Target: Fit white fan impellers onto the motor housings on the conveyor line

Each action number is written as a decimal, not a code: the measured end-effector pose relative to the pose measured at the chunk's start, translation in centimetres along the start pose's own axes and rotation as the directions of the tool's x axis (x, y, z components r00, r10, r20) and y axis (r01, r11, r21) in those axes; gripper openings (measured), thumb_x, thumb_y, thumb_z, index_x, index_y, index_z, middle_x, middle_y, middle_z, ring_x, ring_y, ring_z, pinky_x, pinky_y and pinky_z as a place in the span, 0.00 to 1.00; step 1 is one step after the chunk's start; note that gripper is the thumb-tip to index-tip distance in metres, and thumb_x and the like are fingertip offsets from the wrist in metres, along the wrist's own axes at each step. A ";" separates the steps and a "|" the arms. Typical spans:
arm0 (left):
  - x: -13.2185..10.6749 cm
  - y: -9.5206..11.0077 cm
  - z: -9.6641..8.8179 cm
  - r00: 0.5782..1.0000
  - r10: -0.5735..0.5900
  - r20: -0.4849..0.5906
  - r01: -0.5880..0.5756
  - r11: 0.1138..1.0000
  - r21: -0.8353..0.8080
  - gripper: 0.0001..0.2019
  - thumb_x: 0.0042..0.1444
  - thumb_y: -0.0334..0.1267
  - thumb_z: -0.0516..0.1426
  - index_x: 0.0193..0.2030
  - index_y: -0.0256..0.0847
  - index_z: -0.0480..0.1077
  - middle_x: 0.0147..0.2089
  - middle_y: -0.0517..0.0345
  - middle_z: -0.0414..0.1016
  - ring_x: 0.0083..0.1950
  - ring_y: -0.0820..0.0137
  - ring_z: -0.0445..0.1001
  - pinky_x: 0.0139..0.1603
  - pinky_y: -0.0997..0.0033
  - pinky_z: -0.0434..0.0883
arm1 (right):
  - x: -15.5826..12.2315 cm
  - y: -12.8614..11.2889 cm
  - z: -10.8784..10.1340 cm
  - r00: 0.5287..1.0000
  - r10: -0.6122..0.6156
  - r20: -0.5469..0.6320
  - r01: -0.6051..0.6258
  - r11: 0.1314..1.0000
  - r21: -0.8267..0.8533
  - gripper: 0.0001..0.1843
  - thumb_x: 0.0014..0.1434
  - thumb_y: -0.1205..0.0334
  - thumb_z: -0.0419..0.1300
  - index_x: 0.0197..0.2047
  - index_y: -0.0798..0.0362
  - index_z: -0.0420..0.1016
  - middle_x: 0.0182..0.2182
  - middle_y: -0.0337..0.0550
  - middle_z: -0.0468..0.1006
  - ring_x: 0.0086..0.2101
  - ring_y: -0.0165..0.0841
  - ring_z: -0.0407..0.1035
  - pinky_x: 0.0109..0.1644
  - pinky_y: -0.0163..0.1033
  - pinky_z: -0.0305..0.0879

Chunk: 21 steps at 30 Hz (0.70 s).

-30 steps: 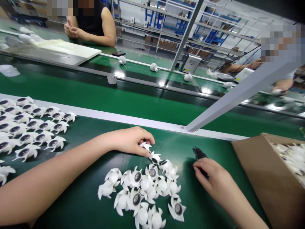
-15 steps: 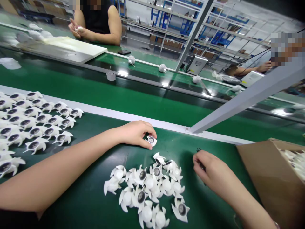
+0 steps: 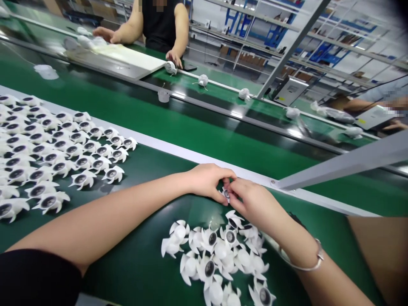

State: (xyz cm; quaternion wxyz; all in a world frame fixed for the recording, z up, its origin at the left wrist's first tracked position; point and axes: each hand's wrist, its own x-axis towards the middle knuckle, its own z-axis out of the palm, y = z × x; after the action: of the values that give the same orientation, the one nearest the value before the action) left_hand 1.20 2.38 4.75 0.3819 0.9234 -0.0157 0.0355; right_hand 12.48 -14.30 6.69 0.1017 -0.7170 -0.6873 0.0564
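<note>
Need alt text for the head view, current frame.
The left hand pinches a small white bladed part over a green work surface, the right hand's fingertips meeting it there. A loose pile of similar parts lies nearer the camera; rows of more spread at left. Another person works beyond.

White fan wheels [image 3: 220, 249], dark-grey hubs [image 3: 209, 268]; green tabletop [image 3: 137, 255]; brown box [image 3: 382, 246]; silver bracelet [image 3: 320, 254]; black sleeve [image 3: 41, 276].

Green bench [image 3: 134, 259] under a jumbled white impeller cluster [image 3: 220, 250] and ordered impeller rows [image 3: 59, 144].
</note>
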 end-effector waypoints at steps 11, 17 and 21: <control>0.2 -0.3 0.0 0.998 -0.025 0.062 0.031 0.993 -0.110 0.31 0.41 0.44 0.70 0.54 0.47 0.69 0.43 0.68 0.80 0.33 0.74 0.72 0.33 0.74 0.60 | -1.8 -1.2 -0.2 0.956 -0.294 -0.005 0.266 0.870 -0.416 0.10 0.62 0.72 0.53 0.32 0.56 0.74 0.26 0.44 0.70 0.28 0.36 0.64 0.33 0.42 0.54; 0.2 -0.4 0.0 0.997 -0.047 0.062 0.054 0.991 -0.124 0.31 0.41 0.45 0.70 0.54 0.47 0.69 0.43 0.67 0.79 0.32 0.74 0.72 0.33 0.73 0.60 | -2.0 -1.0 -1.1 0.981 -0.194 0.012 0.190 0.943 -0.274 0.11 0.65 0.70 0.53 0.36 0.55 0.77 0.29 0.44 0.73 0.31 0.34 0.68 0.36 0.41 0.58; 0.2 -0.4 0.0 0.999 -0.024 0.047 0.028 0.994 -0.101 0.31 0.42 0.46 0.71 0.54 0.48 0.70 0.43 0.68 0.80 0.33 0.73 0.73 0.32 0.73 0.59 | -0.7 -0.2 -0.9 1.000 -0.008 -0.020 0.008 1.000 0.016 0.10 0.65 0.66 0.54 0.37 0.54 0.77 0.35 0.46 0.76 0.34 0.34 0.71 0.38 0.38 0.64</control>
State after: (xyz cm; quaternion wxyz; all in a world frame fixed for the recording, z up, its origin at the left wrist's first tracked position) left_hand 1.40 2.70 4.47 0.4285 0.9034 -0.0143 0.0087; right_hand 12.41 -15.10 7.62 0.1145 -0.7139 -0.6887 0.0544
